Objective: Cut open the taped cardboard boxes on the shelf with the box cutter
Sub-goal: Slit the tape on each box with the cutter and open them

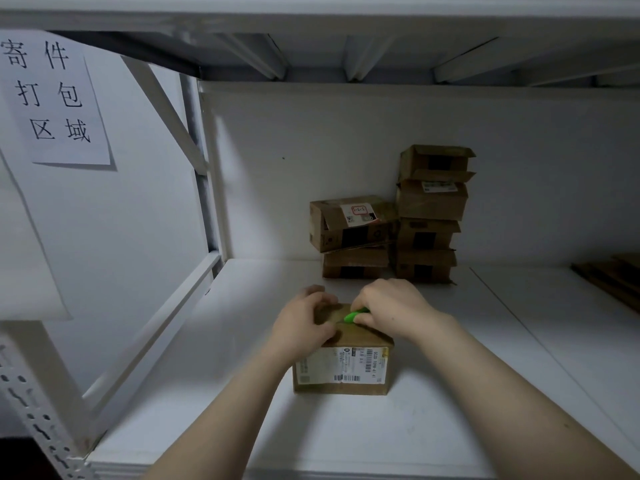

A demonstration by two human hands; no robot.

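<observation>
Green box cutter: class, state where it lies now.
In the head view the box cutter sits near centre, gripped by the right hand atop the nearest cardboard box, beside the left hand.

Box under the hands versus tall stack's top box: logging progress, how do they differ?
The near box is alone in front, flaps closed; the top box sits on other boxes behind, flaps ajar. The left hand and the right hand, gripping the cutter, are on the near box; nothing touches the top box. Both are brown cardboard.
</observation>
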